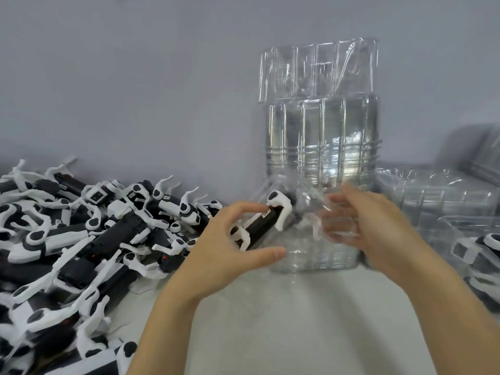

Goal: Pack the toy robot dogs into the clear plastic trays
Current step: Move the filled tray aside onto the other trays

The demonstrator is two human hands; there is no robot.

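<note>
- Left hand (224,247) has its fingers and thumb curved around a black-and-white toy robot dog (263,221); the fingertips touch the toy's upper edge, the thumb stretches out below it, and whether it truly grips cannot be told.
- Right hand (359,220) grasps a clear plastic tray (305,212), fingers curled behind the film and blurred.
- That toy robot dog lies tilted, its white-legged end partly inside the held tray, between the two hands and above the desk (297,320).
- Just behind the hands stands a tall stack of clear trays (322,136), against the grey wall (135,77).
- To the left, a large pile of toy dogs (81,239) covers the desk.
- At the right edge sit more clear trays (435,193), and a packed tray with a dog inside (479,255) nearer the person.
</note>
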